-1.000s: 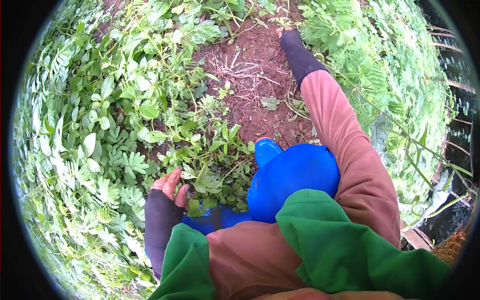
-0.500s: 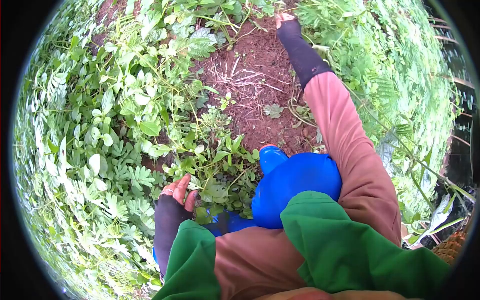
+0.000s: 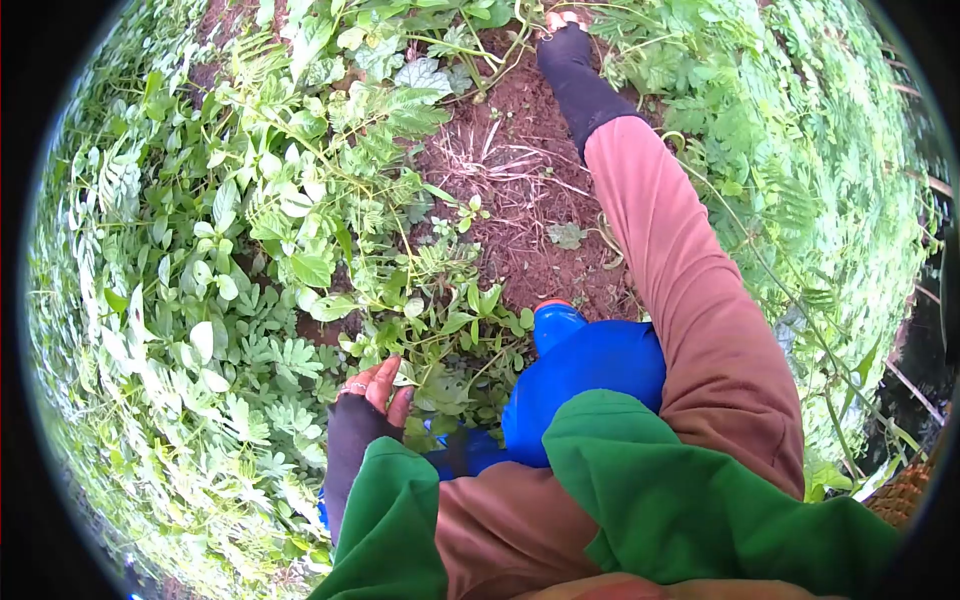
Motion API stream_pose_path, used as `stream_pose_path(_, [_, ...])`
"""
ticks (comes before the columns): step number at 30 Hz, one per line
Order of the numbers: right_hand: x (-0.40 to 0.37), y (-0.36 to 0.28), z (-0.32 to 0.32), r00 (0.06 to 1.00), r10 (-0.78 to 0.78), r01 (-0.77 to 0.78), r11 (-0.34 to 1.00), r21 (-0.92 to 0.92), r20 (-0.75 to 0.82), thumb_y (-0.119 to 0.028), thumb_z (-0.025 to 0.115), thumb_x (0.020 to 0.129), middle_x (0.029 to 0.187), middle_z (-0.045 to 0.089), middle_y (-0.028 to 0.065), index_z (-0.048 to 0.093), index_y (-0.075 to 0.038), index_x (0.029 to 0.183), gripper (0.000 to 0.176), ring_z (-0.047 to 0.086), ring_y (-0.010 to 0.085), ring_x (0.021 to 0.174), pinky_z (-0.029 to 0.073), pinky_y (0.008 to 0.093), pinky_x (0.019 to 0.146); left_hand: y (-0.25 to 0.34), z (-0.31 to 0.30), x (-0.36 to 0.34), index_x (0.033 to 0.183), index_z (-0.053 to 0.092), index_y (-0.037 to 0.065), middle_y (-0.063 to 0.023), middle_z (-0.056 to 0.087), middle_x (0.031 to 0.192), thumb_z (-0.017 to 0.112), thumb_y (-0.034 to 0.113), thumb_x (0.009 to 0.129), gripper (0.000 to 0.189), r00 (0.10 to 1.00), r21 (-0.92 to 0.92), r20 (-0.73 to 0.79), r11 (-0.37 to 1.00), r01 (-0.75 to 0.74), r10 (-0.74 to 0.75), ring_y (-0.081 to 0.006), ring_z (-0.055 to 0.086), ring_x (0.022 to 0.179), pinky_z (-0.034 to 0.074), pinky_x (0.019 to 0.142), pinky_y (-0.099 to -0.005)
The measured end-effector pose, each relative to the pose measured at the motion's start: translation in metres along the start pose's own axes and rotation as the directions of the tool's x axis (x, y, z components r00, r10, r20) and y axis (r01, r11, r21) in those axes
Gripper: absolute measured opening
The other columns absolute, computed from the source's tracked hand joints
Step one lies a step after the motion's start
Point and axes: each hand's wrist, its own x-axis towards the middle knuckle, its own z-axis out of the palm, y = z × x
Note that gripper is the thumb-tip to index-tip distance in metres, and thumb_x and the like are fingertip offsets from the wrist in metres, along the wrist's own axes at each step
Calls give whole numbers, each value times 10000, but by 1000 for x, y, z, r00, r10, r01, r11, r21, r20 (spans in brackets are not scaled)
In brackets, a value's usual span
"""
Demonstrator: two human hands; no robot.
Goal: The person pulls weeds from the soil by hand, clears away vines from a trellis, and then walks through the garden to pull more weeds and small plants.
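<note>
My left hand (image 3: 374, 386), in a dark fingerless sleeve with a ring on one finger, hangs over low leafy plants (image 3: 440, 385) at lower left. Its thumb stands apart from the fingers and nothing shows in it. Far ahead, at the top edge, my right hand (image 3: 562, 20) reaches in among green vine stems (image 3: 522, 38). Its fingers look curled, and what they hold, if anything, is hidden. A dark sleeve (image 3: 582, 85) covers that wrist.
Reddish bare soil (image 3: 525, 205) with dry grass stalks (image 3: 490, 160) lies in the middle. Dense greenery (image 3: 180, 250) grows on both sides. A blue boot (image 3: 557, 325) and blue trouser leg (image 3: 590, 375) stand below the soil. A woven basket edge (image 3: 905, 492) shows at lower right.
My right hand has moved slightly up and left, closer to the vine stems. My left hand sits a little further right and lower in view, still open.
</note>
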Motion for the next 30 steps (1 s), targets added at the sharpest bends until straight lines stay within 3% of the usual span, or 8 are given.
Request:
stream_pose_path(3, [6,24,19,974,186,-221,914,341,131,-115,551,731,769,576,124,553,-55,769,71,548,254,659,429,363,565,-1,2,4,1221,480,155,-182,550,1093,596,255,809,439,999,11,4,999,-36,36,-351,529,999,440,839,-420])
stream_pose_path(7, [12,9,-6,790,-500,340,838,-426,-353,-197,513,778,612,483,52,487,-98,688,137,505,197,531,414,309,500,4,0,7,1220,482,154,-184,550,1093,595,254,810,437,999,27,6,999,-39,39,-348,530,1000,442,836,-418])
stream_pose_path(11, [-4,0,3,865,-107,161,985,70,-490,-225,494,825,642,484,46,512,-92,745,157,505,184,573,425,304,526,1,1,6,1215,489,154,-190,547,1094,591,250,812,426,1000,11,22,1000,-19,18,-356,530,999,441,840,-419])
stream_pose_path(15, [-17,-23,-43,932,150,50,847,529,-328,-254,475,850,714,570,137,557,-50,822,221,562,301,664,450,364,599,-7,1,1,1217,486,150,-197,543,1097,589,241,814,425,998,1,33,998,56,-56,-366,534,989,441,840,-422])
stream_pose_path(16, [-12,-25,-54,945,194,12,784,621,-263,-261,471,856,734,595,163,569,-39,842,243,578,335,688,457,382,619,-10,2,0,1216,487,146,-198,544,1094,589,240,814,425,998,-10,28,998,63,-63,-368,535,986,442,839,-423])
stream_pose_path(18, [9,-22,-73,970,244,-50,201,978,-1,-213,503,857,774,608,130,531,-20,921,205,590,260,683,481,339,614,-13,3,-2,1212,488,139,-199,546,1087,590,238,813,424,998,-34,16,998,58,-58,-370,536,980,443,836,-424])
stream_pose_path(25, [21,-22,-57,999,20,-29,883,469,24,-228,493,858,742,598,132,541,-29,892,207,581,271,666,468,349,607,-6,3,5,1202,499,132,-177,554,1081,615,221,792,436,997,-30,51,998,60,-59,-351,542,982,446,843,-410])
stream_pose_path(30, [-4,-51,-20,995,-57,61,996,58,-78,-239,486,859,720,591,133,548,-35,871,213,574,280,654,459,357,602,-2,5,6,1205,501,147,-171,551,1095,619,224,788,440,997,-13,56,998,56,-55,-345,541,987,448,844,-409])
